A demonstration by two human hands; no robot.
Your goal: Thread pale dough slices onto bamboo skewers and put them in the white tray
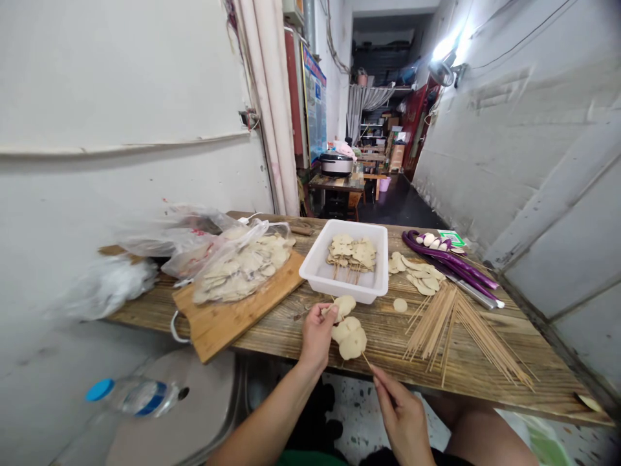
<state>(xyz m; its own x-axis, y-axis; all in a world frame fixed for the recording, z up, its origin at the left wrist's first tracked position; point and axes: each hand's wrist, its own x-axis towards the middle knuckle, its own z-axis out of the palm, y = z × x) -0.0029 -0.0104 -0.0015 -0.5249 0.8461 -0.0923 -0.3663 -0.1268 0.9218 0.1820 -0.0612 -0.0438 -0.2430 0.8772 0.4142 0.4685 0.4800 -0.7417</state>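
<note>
My left hand (316,336) is closed around the upper end of a bamboo skewer (365,358), pinching a pale round slice (344,305) at its tip. Further pale slices (350,338) sit threaded lower on the same skewer. My right hand (402,414) pinches the skewer's bare lower end, near the front edge of the wooden table (485,375). Just beyond my left hand stands a white plastic tray (320,268) holding finished skewers (352,254).
A fan of loose bamboo skewers (460,327) lies to the right, with loose slices (421,275) and purple eggplants (451,259) behind it. At left, a cutting board (218,323) carries a bag of slices (242,265). A water bottle (133,395) lies lower left.
</note>
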